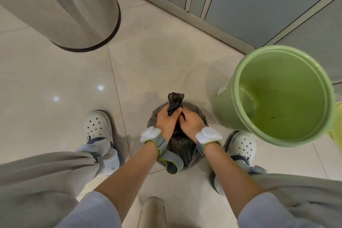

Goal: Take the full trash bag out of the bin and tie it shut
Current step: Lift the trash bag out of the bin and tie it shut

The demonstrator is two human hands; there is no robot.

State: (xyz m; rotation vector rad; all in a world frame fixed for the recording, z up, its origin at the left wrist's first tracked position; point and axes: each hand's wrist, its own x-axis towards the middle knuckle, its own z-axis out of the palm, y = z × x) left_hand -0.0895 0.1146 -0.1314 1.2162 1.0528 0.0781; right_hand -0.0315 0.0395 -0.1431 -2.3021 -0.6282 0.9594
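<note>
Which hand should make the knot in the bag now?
Probably the left hand: it already clasps the gathered neck of the trash bag, whose loose end sticks up above its fingers. The right hand pinches lower beside it, better placed to hold things steady.

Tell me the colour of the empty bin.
Light green bin, clearest in the head view.

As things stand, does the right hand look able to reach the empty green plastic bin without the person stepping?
Probably yes. The green plastic bin stands just beside the right hand with bare floor between, but that hand is gripping the dark trash bag's gathered neck and must let go first.
</note>
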